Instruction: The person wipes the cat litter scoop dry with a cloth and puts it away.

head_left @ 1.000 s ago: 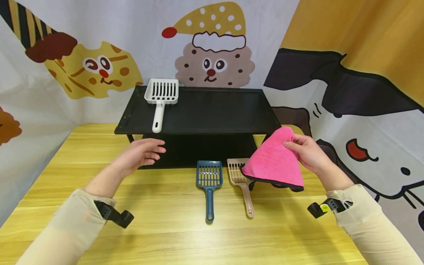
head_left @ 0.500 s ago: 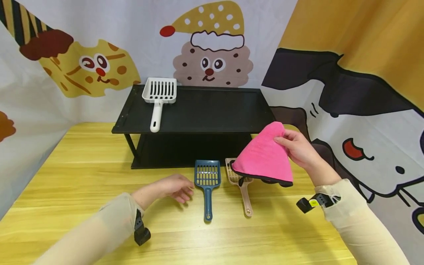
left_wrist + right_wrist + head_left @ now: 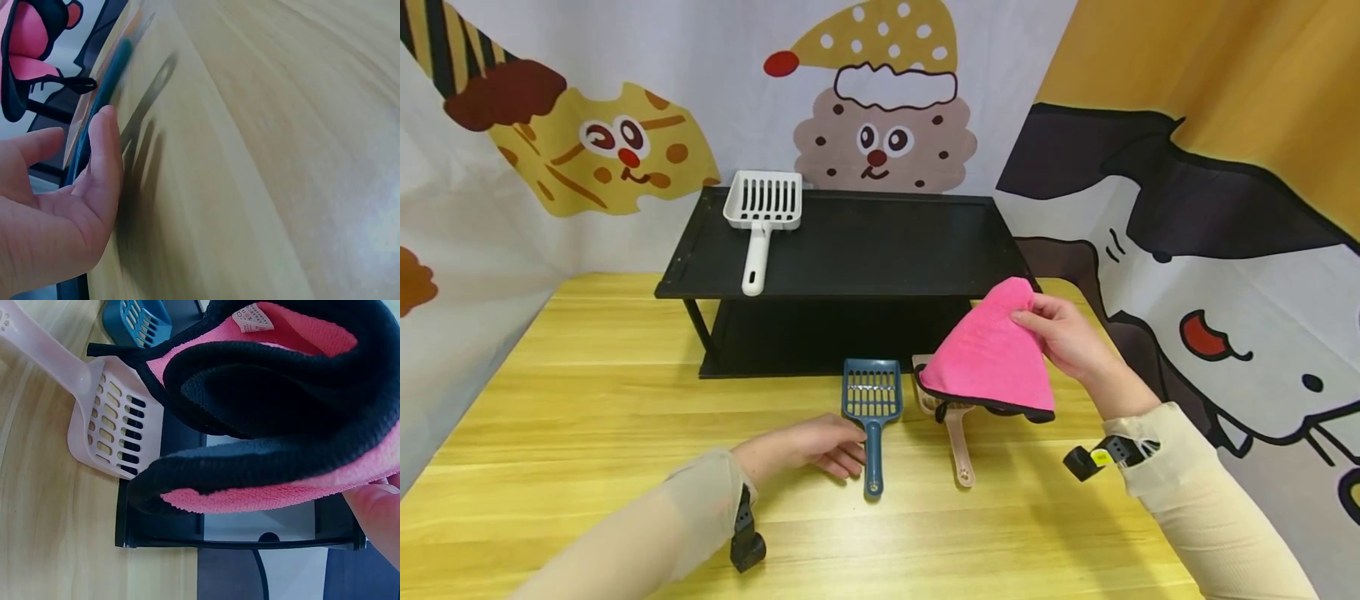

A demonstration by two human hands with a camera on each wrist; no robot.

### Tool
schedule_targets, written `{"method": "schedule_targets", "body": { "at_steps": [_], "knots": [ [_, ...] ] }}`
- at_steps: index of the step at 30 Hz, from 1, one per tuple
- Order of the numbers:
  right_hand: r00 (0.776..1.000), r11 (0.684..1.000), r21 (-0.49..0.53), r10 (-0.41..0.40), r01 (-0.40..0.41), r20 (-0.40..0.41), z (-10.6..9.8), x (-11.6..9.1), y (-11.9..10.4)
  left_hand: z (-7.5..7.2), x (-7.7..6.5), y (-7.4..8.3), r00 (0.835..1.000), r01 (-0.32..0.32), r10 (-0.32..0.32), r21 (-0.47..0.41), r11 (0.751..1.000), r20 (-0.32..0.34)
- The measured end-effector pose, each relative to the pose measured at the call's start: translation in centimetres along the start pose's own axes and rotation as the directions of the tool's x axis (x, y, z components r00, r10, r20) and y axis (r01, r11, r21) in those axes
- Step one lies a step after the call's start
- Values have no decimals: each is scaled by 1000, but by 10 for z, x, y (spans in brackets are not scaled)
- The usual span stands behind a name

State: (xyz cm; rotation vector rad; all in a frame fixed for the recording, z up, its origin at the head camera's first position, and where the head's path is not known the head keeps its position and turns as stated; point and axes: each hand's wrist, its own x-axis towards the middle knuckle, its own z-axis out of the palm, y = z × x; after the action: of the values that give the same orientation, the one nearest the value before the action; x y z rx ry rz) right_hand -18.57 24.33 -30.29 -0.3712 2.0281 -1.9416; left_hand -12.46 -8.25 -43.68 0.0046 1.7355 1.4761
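A blue slotted litter scoop [image 3: 872, 427] lies on the wooden table, its handle toward me. Beside that handle is my left hand [image 3: 822, 443], fingers loosely extended and holding nothing; whether the fingertips touch the handle [image 3: 114, 70], I cannot tell. My right hand [image 3: 1070, 340] pinches the top of a folded pink cloth [image 3: 988, 354] with black edging, which hangs in the air. Below the cloth lies a pale pink litter scoop [image 3: 958, 446], its head partly hidden in the head view. The right wrist view shows the cloth's looped folds and a white label [image 3: 253, 317].
A black two-tier rack [image 3: 880, 242] stands behind the scoops. On its upper shelf, at the left, lies a white slotted scoop [image 3: 760, 237]. A curtain [image 3: 880, 179] with cartoon figures hangs behind and at the sides.
My left hand has come down from in front of the rack and moved right to the blue scoop's handle. My right hand has shifted slightly left, still holding the pink cloth.
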Motion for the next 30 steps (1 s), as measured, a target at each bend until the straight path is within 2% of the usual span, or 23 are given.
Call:
{"method": "schedule_targets", "body": {
  "at_steps": [7, 14, 16, 22, 30],
  "knots": [
    [1000, 1000, 2, 7, -7, 3, 0, -1, 2, 3, 2, 1, 999, 6, -6, 10, 1000, -40],
    [1000, 1000, 4, 8, -8, -7, -1, -3, 5, 12, 5, 0, 1000, 17, -18, -132, 991, -6],
    [1000, 1000, 5, 16, -16, -7, 0, -2, 7, 12, 5, 0, 1000, 18, -19, -150, 989, -5],
    [1000, 999, 21, 31, -31, 5, 1, -2, 11, 7, -1, -3, 1000, -1, -4, -161, 987, -27],
    [999, 999, 8, 48, -47, -21, 3, -2, 14, -8, -14, -6, 998, -51, 46, -160, 986, -33]
  ]
}}
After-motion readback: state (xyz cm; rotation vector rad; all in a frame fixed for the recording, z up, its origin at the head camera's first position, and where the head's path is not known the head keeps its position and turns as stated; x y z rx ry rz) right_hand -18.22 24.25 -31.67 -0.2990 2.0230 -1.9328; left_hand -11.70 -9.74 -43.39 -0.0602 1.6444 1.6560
